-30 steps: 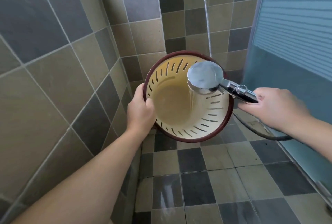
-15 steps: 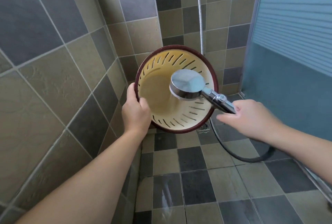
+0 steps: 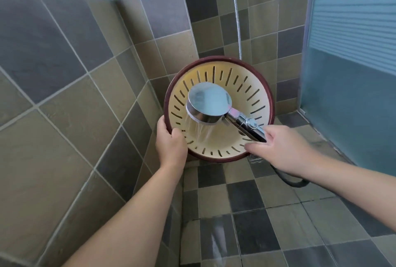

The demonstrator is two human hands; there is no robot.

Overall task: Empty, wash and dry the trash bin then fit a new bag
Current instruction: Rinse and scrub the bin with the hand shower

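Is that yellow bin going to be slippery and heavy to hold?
Probably slippery: water sprays from the shower head onto the bin. Likely light, since the left hand alone holds its rim. It looks like stiff plastic.

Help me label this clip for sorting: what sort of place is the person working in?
Most likely a home shower stall. Chequered tiles cover the wall and floor, a frosted glass door closes one side, and the right hand holds a running shower head over the trash bin.

We see a round plastic trash bin (image 3: pixel 242 95) — pale yellow inside, dark maroon rim, ringed with dark slits. The chrome shower head (image 3: pixel 209 105) gleams silver, against checkered wall tiles (image 3: pixel 90 104) — olive-tan and slate grey.
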